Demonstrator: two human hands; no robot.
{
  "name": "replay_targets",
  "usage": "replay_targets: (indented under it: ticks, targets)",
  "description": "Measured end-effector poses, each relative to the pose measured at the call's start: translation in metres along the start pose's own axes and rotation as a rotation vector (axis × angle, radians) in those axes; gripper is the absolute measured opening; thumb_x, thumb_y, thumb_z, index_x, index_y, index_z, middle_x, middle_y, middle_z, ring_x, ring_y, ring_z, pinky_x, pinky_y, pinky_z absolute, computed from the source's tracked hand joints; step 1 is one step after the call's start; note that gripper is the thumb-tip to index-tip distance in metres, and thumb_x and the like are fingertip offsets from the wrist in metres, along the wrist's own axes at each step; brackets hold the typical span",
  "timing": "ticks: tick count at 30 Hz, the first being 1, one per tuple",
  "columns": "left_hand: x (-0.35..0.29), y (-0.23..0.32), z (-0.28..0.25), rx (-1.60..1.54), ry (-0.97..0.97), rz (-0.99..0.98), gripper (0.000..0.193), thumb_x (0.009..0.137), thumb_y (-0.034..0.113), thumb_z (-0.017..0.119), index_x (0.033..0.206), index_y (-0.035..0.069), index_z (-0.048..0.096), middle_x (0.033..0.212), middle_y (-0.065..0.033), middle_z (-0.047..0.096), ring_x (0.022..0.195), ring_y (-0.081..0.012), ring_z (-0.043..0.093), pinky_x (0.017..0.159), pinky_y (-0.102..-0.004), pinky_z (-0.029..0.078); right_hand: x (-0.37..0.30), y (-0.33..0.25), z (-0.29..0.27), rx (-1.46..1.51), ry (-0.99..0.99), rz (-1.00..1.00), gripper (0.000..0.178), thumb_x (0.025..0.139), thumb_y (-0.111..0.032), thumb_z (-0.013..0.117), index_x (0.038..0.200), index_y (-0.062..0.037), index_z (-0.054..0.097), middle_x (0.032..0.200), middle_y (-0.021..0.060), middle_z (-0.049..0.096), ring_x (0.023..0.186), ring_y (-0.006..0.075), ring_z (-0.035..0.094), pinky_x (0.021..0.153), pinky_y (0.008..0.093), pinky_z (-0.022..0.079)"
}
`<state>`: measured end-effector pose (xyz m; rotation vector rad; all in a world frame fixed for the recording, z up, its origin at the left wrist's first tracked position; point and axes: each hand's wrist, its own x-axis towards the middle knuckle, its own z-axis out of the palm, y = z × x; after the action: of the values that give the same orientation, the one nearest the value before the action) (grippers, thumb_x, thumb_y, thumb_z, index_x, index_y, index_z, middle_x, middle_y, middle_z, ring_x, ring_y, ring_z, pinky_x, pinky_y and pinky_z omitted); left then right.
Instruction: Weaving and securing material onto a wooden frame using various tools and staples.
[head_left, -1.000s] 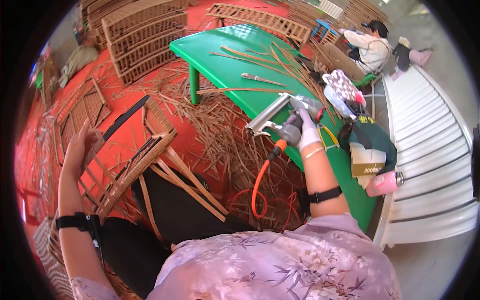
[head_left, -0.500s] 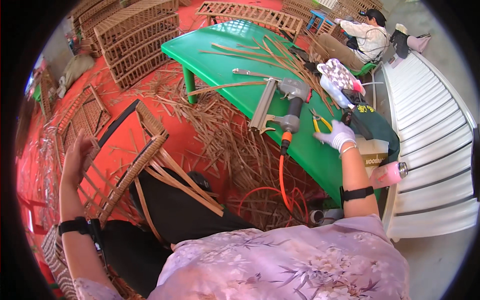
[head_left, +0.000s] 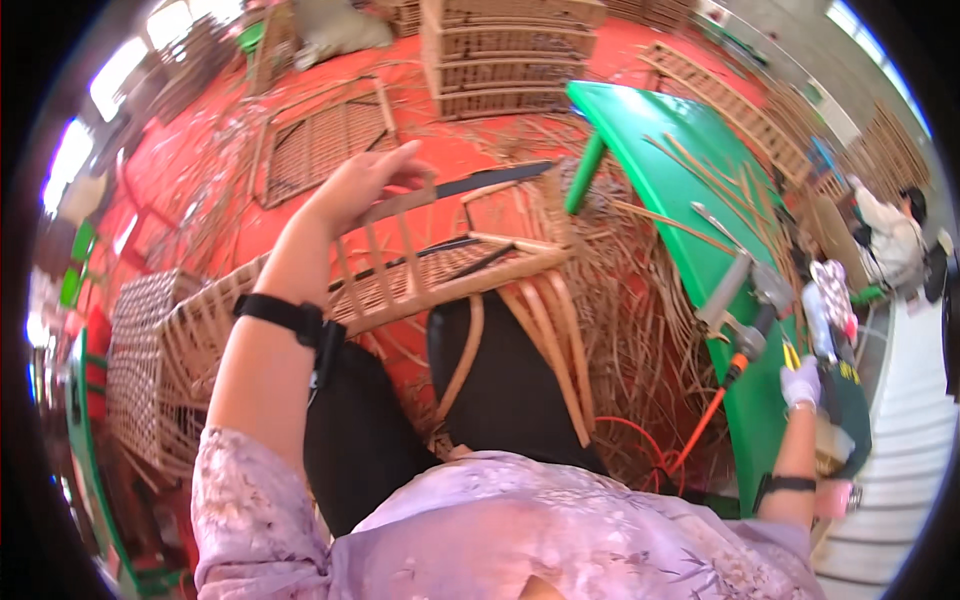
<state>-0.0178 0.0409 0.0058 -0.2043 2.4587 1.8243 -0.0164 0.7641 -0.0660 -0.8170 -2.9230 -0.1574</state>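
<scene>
A woven rattan frame (head_left: 480, 279) with upright strips leans across my knees. Over its near-left part is my left hand (head_left: 365, 188), bare, its fingers stretched out beside the upper rail; whether they touch the rail I cannot tell. Several long loose rattan strips (head_left: 553, 340) hang from the frame over my dark trousers. On the right, at the edge of the green table (head_left: 690, 185), my right hand (head_left: 800, 384) in a white glove is closed on the yellow handles of the pliers (head_left: 791, 355). A nail gun (head_left: 765, 305) with an orange hose lies on the table close by.
Cut rattan strips (head_left: 640, 290) litter the red floor. Stacked rattan frames (head_left: 510, 60) stand at the back, and a woven basket-like piece (head_left: 150, 350) is at my left. A pink bottle (head_left: 838, 498) is beside my right forearm. Another person (head_left: 890, 240) sits at the far right.
My view has swung left, so the table sits further right. My right hand has closed on the pliers it was reaching toward. My left hand stays by the frame, fingers now pointing right.
</scene>
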Motion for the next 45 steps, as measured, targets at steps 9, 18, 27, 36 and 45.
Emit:
replay_targets:
  ticks: [9,18,27,36,45]
  targets:
    - [-0.001,-0.007,-0.008,0.052,0.022,0.122,0.053,0.098,0.05,0.048,0.105,0.004,0.073,0.111,-0.0081,0.069,0.11,-0.0178,0.059,0.095,-0.0328,0.045,0.066,0.006,-0.031,0.379,0.321,-0.205,0.044,0.08,-0.025,0.068,0.115,-0.003,0.054,0.106,0.0229,0.065,0.1,0.037,0.063,0.089,0.0421,0.048]
    - [-0.007,-0.006,-0.015,0.105,-0.021,0.168,0.053,0.1,0.045,0.047,0.095,0.0,0.074,0.119,-0.0084,0.066,0.117,-0.0189,0.057,0.101,-0.0327,0.044,-0.119,-0.332,-0.136,0.456,0.131,-1.3,0.045,0.076,-0.024,0.075,0.112,-0.0088,0.053,0.094,0.0156,0.064,0.086,0.0354,0.065,0.075,0.0435,0.051]
    - [-0.001,-0.01,-0.013,0.087,0.015,0.224,0.051,0.101,0.043,0.046,0.098,-0.001,0.073,0.115,-0.0086,0.068,0.112,-0.0186,0.06,0.101,-0.0325,0.044,-0.149,-0.429,-0.134,0.285,0.166,-1.401,0.045,0.075,-0.027,0.075,0.109,-0.0084,0.052,0.093,0.0174,0.064,0.085,0.0367,0.065,0.073,0.0453,0.052]
    - [-0.004,-0.008,-0.013,0.125,-0.044,0.28,0.046,0.101,0.036,0.047,0.096,-0.002,0.073,0.11,-0.009,0.069,0.105,-0.0184,0.061,0.102,-0.0348,0.043,-0.161,-0.445,-0.132,0.317,0.18,-1.431,0.046,0.073,-0.025,0.077,0.107,-0.0065,0.054,0.099,0.017,0.065,0.089,0.0351,0.065,0.074,0.0435,0.052]
    - [-0.008,-0.005,-0.01,0.233,0.01,0.318,0.045,0.101,0.036,0.046,0.095,0.003,0.076,0.098,-0.007,0.067,0.105,-0.0197,0.055,0.105,-0.0347,0.035,-0.162,-0.455,-0.115,0.449,0.458,-1.555,0.059,0.07,-0.047,0.08,0.104,-0.0035,0.057,0.083,0.0145,0.064,0.075,0.0315,0.067,0.066,0.0421,0.054]
